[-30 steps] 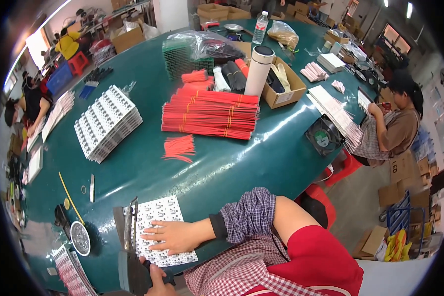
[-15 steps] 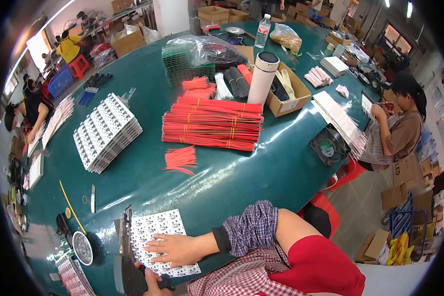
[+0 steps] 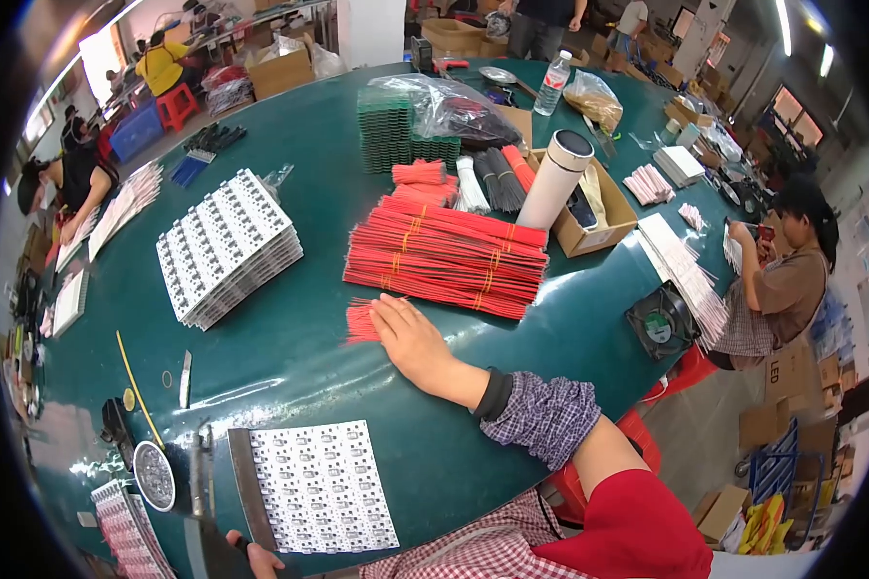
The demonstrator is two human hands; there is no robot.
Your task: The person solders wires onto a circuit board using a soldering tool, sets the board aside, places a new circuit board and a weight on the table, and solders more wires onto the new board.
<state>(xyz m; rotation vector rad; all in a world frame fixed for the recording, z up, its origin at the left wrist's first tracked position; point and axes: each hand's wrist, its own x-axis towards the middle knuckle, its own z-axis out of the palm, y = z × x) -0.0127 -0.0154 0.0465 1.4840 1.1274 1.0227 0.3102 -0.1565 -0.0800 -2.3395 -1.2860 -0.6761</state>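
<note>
Over by the middle of the table, my right hand [image 3: 417,343] lies across a small loose bunch of red wires [image 3: 360,323], its fingers stretched out and partly covering them. At the lower edge, my left hand [image 3: 255,558] is closed around the handle of a dark soldering gun [image 3: 208,548], only partly in view. The gun's thin metal front points away, left of a white circuit board panel [image 3: 323,487] with rows of small dark parts. A dark flat strip [image 3: 251,487] runs along the panel's left edge. Large banded bundles of red wires [image 3: 444,259] lie just beyond my right hand.
A stack of white panels [image 3: 227,246] stands at left. A small bowl [image 3: 154,476] sits near the gun. Farther back are a white tumbler [image 3: 555,183], a cardboard box [image 3: 599,217] and green trays [image 3: 384,130]. A black fan [image 3: 663,323] and a seated person [image 3: 792,280] are at right.
My right hand has left the panel and moved forward onto the small red wire bunch. The soldering gun has shifted slightly left and down, off the panel's edge. The view has shifted a little.
</note>
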